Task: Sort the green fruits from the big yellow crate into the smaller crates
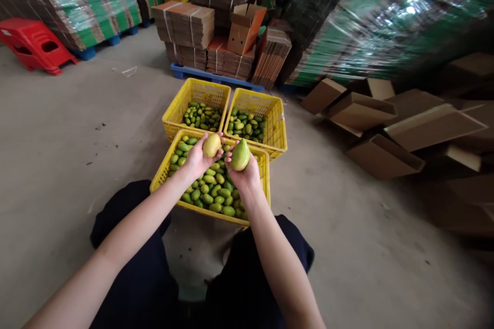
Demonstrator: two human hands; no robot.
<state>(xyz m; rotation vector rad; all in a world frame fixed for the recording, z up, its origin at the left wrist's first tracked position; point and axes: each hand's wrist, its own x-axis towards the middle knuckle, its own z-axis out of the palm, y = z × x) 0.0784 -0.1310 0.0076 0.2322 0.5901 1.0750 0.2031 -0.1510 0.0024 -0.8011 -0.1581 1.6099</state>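
Note:
My left hand [196, 159] is closed around a yellow lemon [212, 145], held up over the near crate. Beside it, my right hand [246, 177] cradles a green lemon [240, 155] with a pointed tip, its fingers curled along the side. The two fruits are close together but apart. Beneath both hands stands a yellow plastic crate [157, 181] filled with green and yellowish lemons [208, 199]. Directly behind it are two more yellow crates, the left one [175, 108] and the right one [277, 122], each with similar fruit lower down inside.
Bundled flat cartons [185, 23] sit on a blue pallet [216, 77] at the back. Loose cardboard boxes [363, 110] lie in a heap on the right. A red stool [36, 43] is at far left, near wrapped green-striped stacks [88, 0].

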